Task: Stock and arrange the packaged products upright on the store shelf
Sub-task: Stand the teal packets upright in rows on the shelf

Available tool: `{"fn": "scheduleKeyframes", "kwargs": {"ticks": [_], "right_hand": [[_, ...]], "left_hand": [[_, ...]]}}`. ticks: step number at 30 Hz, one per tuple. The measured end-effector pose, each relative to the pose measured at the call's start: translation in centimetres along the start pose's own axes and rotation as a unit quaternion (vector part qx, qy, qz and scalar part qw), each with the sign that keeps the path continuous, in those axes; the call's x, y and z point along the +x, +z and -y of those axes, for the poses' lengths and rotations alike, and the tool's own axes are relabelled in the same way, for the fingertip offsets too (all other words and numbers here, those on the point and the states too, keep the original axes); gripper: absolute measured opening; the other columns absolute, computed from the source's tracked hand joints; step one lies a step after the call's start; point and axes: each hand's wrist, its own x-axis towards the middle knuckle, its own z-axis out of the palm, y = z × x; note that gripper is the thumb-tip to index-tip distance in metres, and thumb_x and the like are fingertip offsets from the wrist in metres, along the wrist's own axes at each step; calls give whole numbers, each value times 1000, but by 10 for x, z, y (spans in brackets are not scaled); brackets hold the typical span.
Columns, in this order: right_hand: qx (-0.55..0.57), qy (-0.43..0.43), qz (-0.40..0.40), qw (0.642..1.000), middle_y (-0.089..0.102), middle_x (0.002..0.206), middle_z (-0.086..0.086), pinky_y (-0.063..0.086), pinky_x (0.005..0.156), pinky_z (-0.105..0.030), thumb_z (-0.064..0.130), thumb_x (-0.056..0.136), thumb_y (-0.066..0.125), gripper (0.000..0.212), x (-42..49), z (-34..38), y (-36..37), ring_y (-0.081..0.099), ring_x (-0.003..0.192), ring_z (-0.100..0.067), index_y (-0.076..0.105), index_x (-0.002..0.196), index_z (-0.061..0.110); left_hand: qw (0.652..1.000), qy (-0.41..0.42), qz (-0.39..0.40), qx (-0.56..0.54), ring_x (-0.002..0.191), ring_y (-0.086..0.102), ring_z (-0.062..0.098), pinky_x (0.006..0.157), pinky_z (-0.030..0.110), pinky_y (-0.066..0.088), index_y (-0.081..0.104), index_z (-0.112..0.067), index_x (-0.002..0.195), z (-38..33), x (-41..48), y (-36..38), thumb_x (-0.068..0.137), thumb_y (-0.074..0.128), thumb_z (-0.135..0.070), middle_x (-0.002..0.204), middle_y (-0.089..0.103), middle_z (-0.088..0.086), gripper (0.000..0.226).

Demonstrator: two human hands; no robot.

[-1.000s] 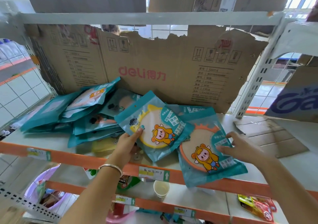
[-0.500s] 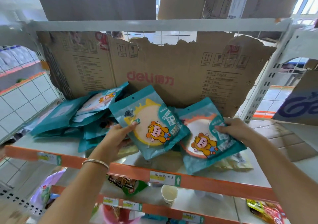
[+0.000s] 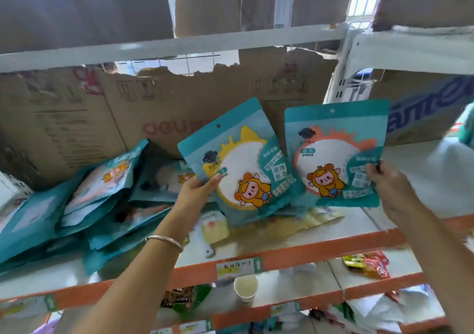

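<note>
While the white shelf [image 3: 307,252] with its orange front edge spans the whole view, a torn brown cardboard sheet [image 3: 179,107] stands along its back, printed with red letters. At the far right, on the neighbouring bay, sits a cardboard box [image 3: 423,113] with large blue lettering. On the left half of the shelf a heap of teal packets [image 3: 77,205] lies slumped and overlapping, most of them flat or leaning toward the cardboard, none standing straight. Two more of these packets are held up off the shelf, in front of the cardboard. The yellow-ringed packet [image 3: 238,164] tilts to the left, and the orange-ringed packet [image 3: 336,154] beside it is nearly upright; their inner edges are close, perhaps just overlapping. Each shows a round pale window and a cartoon figure in a yellow hood. The left hand [image 3: 197,190] grips the yellow-ringed packet at its lower left edge, thumb across the front. The right hand [image 3: 387,187] pinches the orange-ringed packet at its right edge. A pale yellow packet [image 3: 214,227] lies flat on the shelf beneath the held ones. One shelf down stands a paper cup [image 3: 245,288]. A thin bangle [image 3: 164,241] circles the left wrist.
</note>
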Motion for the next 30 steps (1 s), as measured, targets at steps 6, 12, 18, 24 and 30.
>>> {"fn": "scheduleKeyframes", "kwargs": {"ticks": [6,12,18,24,30], "right_hand": [[14,-55,-154,986,59,94,-3,42,70,-30,19,99,44,17,-35,-13,-116,53,83,-17,55,87,20],[97,-45,-197,975,66,88,2,52,61,-34,27,94,51,12,-66,-19,-248,62,74,-16,58,93,18],[38,-50,-222,973,67,95,-3,49,74,-41,14,99,39,25,-84,-21,-362,62,82,-23,63,92,21],[72,-15,-230,970,65,96,-6,50,68,-38,15,100,39,19,-85,-29,-433,63,84,-27,57,104,10],[100,-6,-244,964,66,94,-4,48,64,-36,14,100,38,20,-56,-47,-473,63,80,-24,58,99,14]], "left_hand": [[992,18,117,39,86,62,19,76,32,47,69,-17,98,-6,0,101,88,63,-25,99,71,3,14],[972,33,212,91,82,64,24,84,42,50,70,-11,84,3,-30,227,85,66,-25,87,72,12,15],[960,42,266,79,78,58,23,74,35,49,68,-9,85,14,-72,356,84,68,-20,85,65,10,12],[968,50,232,77,80,58,20,73,24,47,65,-8,101,26,-96,437,89,61,-16,88,65,5,15],[974,9,219,61,63,49,7,44,10,41,59,-13,98,41,-94,497,92,57,-17,75,56,-6,8]]}}
